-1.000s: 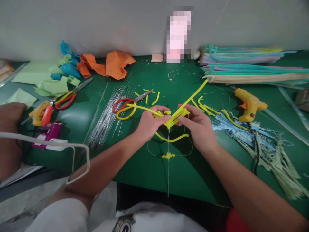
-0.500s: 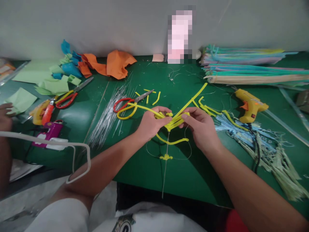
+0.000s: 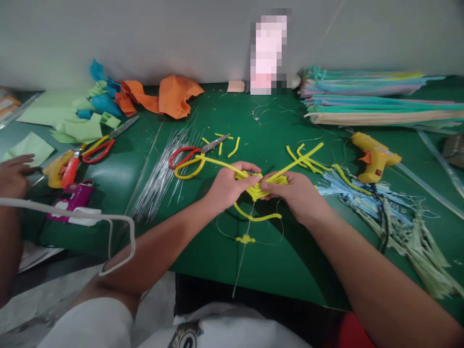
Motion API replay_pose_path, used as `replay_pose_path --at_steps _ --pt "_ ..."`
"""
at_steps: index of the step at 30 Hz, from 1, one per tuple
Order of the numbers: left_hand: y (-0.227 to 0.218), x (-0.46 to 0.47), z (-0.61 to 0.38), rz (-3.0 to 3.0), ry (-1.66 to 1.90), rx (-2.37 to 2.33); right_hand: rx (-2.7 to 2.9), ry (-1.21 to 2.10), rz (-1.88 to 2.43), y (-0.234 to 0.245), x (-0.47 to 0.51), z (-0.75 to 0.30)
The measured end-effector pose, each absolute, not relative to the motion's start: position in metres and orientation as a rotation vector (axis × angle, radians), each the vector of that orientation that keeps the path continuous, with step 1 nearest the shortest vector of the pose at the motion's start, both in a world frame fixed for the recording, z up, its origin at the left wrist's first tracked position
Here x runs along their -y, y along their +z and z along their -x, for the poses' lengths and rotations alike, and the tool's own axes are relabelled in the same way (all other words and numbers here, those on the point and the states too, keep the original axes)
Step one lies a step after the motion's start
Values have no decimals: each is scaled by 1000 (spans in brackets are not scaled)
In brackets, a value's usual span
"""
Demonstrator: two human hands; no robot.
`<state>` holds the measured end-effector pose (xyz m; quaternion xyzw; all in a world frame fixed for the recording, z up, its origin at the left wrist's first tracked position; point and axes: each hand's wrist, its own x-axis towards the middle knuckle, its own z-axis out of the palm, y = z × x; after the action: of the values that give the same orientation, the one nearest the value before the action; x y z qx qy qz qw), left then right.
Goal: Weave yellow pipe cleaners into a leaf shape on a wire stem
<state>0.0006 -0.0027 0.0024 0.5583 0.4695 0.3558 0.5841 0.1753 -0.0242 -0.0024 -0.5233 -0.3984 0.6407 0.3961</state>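
Note:
Between my hands is a woven piece of yellow pipe cleaners (image 3: pixel 255 194), its long ends sticking out to both sides. My left hand (image 3: pixel 228 186) pinches its left part, thumb on top. The right hand (image 3: pixel 297 193) is closed on the right part, with its thumb near the centre. Below the piece hang a curved yellow pipe cleaner (image 3: pixel 257 218) and a thin wire stem with a small yellow knot (image 3: pixel 245 239). Scissors (image 3: pixel 188 162) with red and yellow handles lie beyond my left hand, near short yellow offcuts (image 3: pixel 235 146).
Thin wires (image 3: pixel 163 179) lie left of my hands. A yellow glue gun (image 3: pixel 375 157), blue and green strands (image 3: pixel 366 198) and pipe cleaner bundles (image 3: pixel 377 108) are at right. Orange paper (image 3: pixel 177 96) is at the back. Another person's hand (image 3: pixel 16 174) is far left.
My right thumb has shifted inward to the centre of the yellow piece, and the right-hand long end has tipped lower. The wire stem's lower end has swung left. The other person's hand has moved inward.

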Motion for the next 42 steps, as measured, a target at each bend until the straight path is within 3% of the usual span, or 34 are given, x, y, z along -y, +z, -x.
replay_pose_path --at_steps 26,42 --pt "-5 3 0 -1465 906 -1182 964 1742 1456 7 26 -171" --pt "2 0 7 -1285 986 -976 823 1694 1345 -2 28 -173"
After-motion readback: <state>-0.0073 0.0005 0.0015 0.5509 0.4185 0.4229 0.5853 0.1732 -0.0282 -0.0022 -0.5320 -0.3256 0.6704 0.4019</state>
